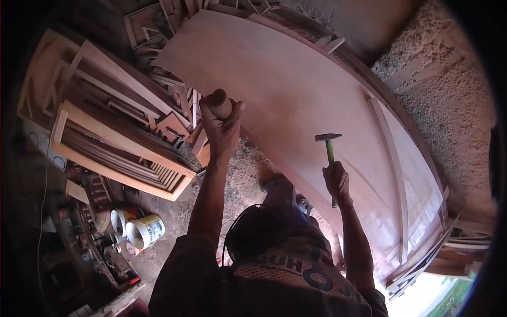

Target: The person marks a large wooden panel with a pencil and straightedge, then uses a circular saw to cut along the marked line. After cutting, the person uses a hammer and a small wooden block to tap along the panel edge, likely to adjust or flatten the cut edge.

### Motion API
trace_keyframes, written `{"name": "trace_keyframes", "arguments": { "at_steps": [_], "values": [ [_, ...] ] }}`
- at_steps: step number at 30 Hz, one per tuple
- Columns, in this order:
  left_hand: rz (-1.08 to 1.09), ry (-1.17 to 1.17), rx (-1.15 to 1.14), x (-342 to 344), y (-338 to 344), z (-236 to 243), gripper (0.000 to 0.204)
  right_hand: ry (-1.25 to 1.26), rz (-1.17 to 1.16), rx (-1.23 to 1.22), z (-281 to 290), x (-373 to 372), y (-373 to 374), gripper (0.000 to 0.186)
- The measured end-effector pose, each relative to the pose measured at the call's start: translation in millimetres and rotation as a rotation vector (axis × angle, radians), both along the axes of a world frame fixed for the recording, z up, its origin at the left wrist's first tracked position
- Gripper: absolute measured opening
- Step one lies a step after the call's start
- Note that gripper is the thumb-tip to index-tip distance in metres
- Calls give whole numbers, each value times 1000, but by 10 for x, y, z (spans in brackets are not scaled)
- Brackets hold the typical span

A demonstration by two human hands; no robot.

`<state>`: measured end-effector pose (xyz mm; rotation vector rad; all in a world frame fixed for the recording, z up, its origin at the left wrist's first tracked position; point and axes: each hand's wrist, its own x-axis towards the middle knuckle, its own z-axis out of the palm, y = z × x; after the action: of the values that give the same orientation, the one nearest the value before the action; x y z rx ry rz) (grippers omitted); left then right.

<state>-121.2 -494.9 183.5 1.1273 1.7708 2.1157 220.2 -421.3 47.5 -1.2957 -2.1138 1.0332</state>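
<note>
My right hand (337,182) is closed around the green handle of a hammer (329,147). The hammer's dark metal head is uppermost, above a large pale wooden sheet (248,68). Raised near the sheet's left edge, my left hand (224,127) grips a short, tan cylinder with a dark end (221,105); its exact kind cannot be made out. A long narrow wooden strip (393,164) lies across the right part of the sheet.
Slatted wooden frames (127,145) lean in a stack at the left, beside loose offcuts (182,100). White buckets (145,232) stand on the dusty floor at lower left. Rough sawdust-covered ground (438,79) lies beyond the sheet at right.
</note>
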Motion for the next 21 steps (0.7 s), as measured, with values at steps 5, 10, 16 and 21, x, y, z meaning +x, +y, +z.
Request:
{"name": "trace_keyframes", "arguments": {
  "at_steps": [5, 10, 16, 21],
  "values": [
    [138, -304, 75, 60, -447, -25, 25, 96, 176, 38, -172, -597, 599, 22],
    [321, -299, 165, 3, -619, -362, 25, 118, 270, 37, -149, -1384, 1110, 22],
    [367, -319, 197, -45, -497, -192, 46, 18, 362, 98, -384, -1681, 1433, 22],
    [410, -299, 183, -87, -611, -159, 25, -28, 360, 118, -481, -1681, 1339, 22]
  ]
}}
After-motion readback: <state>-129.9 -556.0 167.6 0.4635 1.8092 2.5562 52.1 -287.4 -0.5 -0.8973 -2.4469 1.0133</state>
